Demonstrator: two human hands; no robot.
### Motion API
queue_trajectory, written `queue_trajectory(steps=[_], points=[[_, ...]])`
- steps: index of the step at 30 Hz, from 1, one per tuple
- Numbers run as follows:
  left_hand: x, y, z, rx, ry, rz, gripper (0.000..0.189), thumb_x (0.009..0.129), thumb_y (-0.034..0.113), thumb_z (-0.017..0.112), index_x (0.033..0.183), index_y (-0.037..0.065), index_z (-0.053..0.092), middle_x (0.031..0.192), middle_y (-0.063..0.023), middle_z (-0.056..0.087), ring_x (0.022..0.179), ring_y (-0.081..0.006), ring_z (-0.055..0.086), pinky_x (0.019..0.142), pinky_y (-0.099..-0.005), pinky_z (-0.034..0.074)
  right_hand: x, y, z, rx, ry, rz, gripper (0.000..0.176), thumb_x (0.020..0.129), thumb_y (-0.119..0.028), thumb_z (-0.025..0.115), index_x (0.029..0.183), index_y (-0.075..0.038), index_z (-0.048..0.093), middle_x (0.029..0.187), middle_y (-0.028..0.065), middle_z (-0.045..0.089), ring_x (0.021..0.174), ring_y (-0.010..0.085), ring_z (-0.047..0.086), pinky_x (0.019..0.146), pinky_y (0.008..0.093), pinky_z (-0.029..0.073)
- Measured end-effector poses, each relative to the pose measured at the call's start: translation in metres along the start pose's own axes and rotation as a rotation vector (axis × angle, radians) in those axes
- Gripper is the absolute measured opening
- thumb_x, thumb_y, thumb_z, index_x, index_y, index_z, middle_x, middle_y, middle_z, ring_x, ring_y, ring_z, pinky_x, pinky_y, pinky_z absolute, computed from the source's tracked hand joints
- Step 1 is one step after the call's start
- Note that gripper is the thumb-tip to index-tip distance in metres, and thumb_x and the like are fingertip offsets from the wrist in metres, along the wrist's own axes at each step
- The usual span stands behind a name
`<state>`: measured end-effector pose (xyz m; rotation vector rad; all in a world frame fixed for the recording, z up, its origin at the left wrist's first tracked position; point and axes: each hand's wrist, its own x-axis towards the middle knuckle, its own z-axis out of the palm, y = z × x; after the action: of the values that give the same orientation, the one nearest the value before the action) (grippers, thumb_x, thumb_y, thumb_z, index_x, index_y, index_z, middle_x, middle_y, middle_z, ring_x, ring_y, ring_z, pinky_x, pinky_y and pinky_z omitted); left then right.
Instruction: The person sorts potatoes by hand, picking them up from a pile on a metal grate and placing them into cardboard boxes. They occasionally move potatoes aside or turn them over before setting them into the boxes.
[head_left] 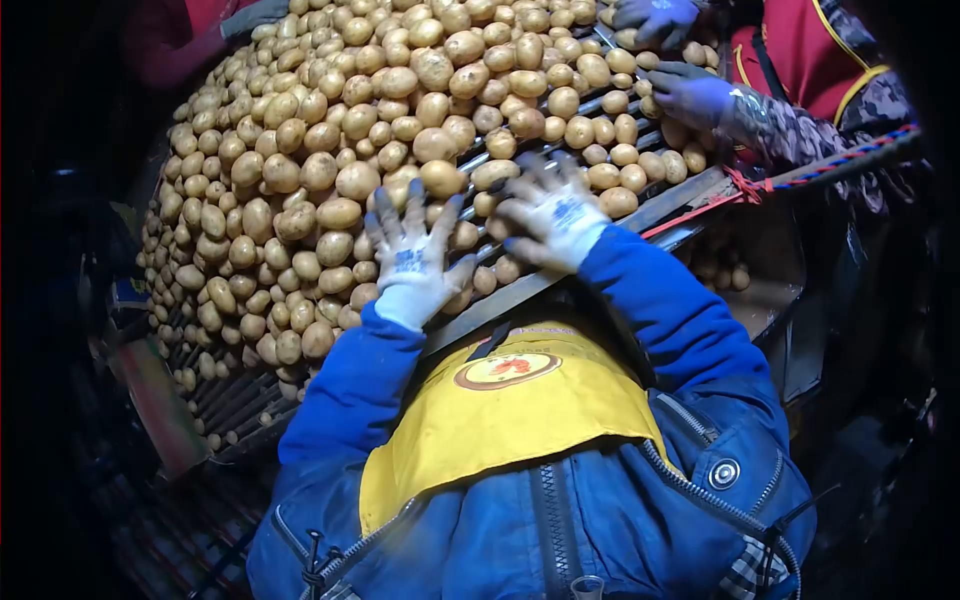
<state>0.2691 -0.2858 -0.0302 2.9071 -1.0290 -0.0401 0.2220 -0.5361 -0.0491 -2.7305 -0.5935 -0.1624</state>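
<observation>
A large heap of potatoes (295, 222) lies on a rack of dark metal bars (470, 158). My left hand (412, 262), in a white glove with soiled fingers, rests on potatoes near the rack's front edge, its fingers spread. To its right, my right hand (556, 212), gloved the same way, lies over the bars and a few potatoes, fingers also apart. Neither hand is closed around a potato. What lies under the palms is hidden.
A metal rail (500, 305) runs along the front edge before my yellow apron (520, 410). At upper right are a co-worker's purple-gloved hands (690, 95); another co-worker's grey glove (255, 17) is at upper left. A red cord (695, 212) is tied at the rail's right end.
</observation>
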Motion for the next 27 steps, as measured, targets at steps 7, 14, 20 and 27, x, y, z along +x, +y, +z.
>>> queue_trajectory(steps=[7, 14, 20, 27], points=[[0.068, -0.012, -0.01, -0.219, 0.084, 0.239, 0.07, 0.081, 0.036, 0.075, 0.145, 0.018, 0.054, 0.149, -0.0195, 0.049, 0.138, -0.04, 0.044, 0.12, -0.052, 0.028, 0.002, 0.063, -0.016, -0.027, -0.161, 0.266, 0.048, 0.078, -0.019, 0.074, 0.125, -0.023, 0.063, 0.133, 0.0126, 0.056, 0.121, 0.0319, 0.057, 0.101, 0.0511, 0.041], [0.05, -0.051, -0.02, -0.057, 0.097, 0.09, 0.065, 0.073, 0.027, 0.081, 0.134, 0.016, 0.06, 0.13, -0.0117, 0.058, 0.118, -0.0346, 0.054, 0.106, -0.0486, 0.04, 0.003, 0.095, -0.026, 0.561, 0.252, 0.554, 0.064, 0.08, -0.029, 0.078, 0.137, -0.013, 0.055, 0.121, 0.0165, 0.064, 0.112, 0.0342, 0.064, 0.097, 0.0446, 0.052], [0.048, -0.057, -0.026, -0.247, 0.201, 0.017, 0.058, 0.07, 0.026, 0.084, 0.123, 0.012, 0.065, 0.122, -0.015, 0.061, 0.115, -0.0353, 0.057, 0.104, -0.0483, 0.043, 0.002, 0.062, -0.033, 1.789, 0.479, 0.695, 0.047, 0.085, -0.031, 0.078, 0.123, -0.008, 0.062, 0.11, 0.0088, 0.068, 0.095, 0.0215, 0.069, 0.081, 0.0361, 0.06], [0.021, -0.075, -0.04, -1.84, 0.26, -0.402, 0.05, 0.096, 0.032, 0.069, 0.133, 0.0, 0.059, 0.122, -0.0152, 0.065, 0.109, -0.0229, 0.066, 0.099, -0.0363, 0.055, 0.085, 0.0, -0.035, 0.369, 0.066, 0.291, 0.042, 0.085, -0.021, 0.07, 0.126, -0.013, 0.063, 0.112, 0.0161, 0.066, 0.093, 0.0345, 0.069, 0.078, 0.0467, 0.056]])
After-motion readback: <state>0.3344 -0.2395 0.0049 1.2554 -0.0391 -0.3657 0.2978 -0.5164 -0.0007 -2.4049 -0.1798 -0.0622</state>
